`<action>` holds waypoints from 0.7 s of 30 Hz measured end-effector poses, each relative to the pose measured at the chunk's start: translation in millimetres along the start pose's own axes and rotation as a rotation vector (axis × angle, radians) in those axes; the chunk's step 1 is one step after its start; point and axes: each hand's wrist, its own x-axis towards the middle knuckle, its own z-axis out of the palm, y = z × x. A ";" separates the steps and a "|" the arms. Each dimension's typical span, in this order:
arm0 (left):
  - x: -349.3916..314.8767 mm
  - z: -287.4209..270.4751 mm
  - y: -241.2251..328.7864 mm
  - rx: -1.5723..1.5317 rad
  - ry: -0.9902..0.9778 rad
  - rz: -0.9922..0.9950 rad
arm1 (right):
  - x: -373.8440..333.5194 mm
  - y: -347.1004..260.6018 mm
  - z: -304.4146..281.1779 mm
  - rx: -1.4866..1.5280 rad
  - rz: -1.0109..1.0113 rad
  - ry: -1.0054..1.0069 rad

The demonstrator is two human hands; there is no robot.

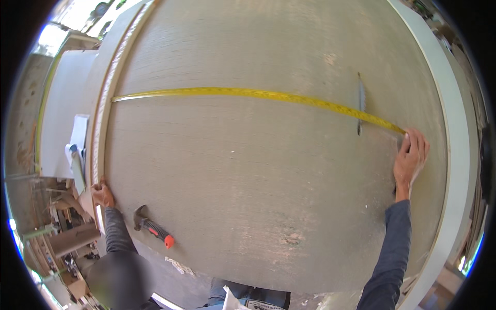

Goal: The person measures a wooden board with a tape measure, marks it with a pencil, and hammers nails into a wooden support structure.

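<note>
A yellow tape measure (248, 93) stretches across a large greyish-brown board (232, 181), from the pale strip (105, 129) along its left side to my right hand (411, 157). My right hand pinches the tape near the board's right side; a dark part shows beside the fingers, mostly hidden. At the lower left, my left hand (102, 195) has its fingers closed on the edge of the strip. A claw hammer (154, 227) with a black and red handle lies on the board near my left hand. A thin metal blade (361, 98) rests near the tape's right part.
White edging (456, 129) runs down the right side. Left of the strip, a pale panel (64, 113) carries folded paper or cloth (77, 137). Below are wood pieces and a brown roll-like object (75, 239). A blurred round patch (121, 279) covers part of the lower left.
</note>
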 end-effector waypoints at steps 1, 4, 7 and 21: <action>6.4 -2.0 -22.5 -0.065 0.040 -0.044 | 4.3 -12.9 1.4 0.026 -0.005 0.004; -4.8 -11.0 -19.3 0.054 0.038 -0.090 | 10.5 -27.4 2.1 0.033 -0.021 0.006; -3.7 -17.6 -18.4 0.081 0.003 -0.145 | 12.4 -26.0 7.1 0.045 -0.035 0.012; -12.5 -28.0 11.1 0.104 -0.022 -0.117 | 10.0 -21.2 6.2 0.023 -0.015 0.011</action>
